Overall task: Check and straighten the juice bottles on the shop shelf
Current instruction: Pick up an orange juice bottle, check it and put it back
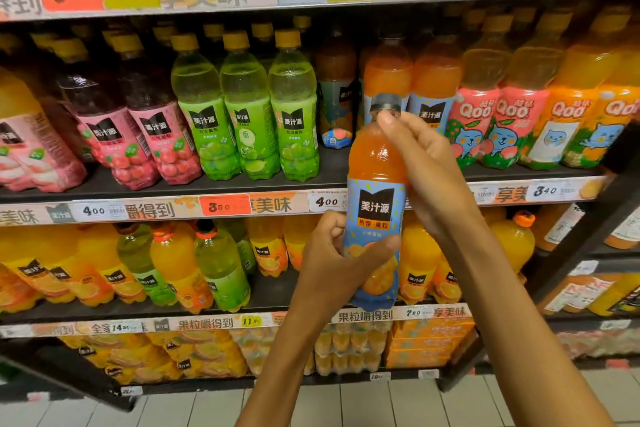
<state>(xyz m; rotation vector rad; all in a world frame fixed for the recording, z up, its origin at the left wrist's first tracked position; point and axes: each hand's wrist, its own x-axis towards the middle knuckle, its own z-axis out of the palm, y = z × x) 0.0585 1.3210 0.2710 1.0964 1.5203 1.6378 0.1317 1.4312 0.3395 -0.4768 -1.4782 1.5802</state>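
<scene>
An orange juice bottle [375,198] with a blue label and black cap is held upright in front of the shelf. My left hand [334,263] grips its lower part, thumb across the label. My right hand [420,163] holds the neck and shoulder, with fingertips at the cap. Behind it on the middle shelf [194,189] stand more orange bottles with blue labels [433,90]. A gap opens on the shelf left of them, with a darker bottle [336,94] set further back.
Green-labelled bottles [246,114] and pink-labelled bottles [138,128] stand left of the gap, and Qoo bottles [502,114] stand to the right. Larger orange and green bottles [194,270] fill the shelf below. Packed cases [429,343] sit at the bottom above the tiled floor [363,406].
</scene>
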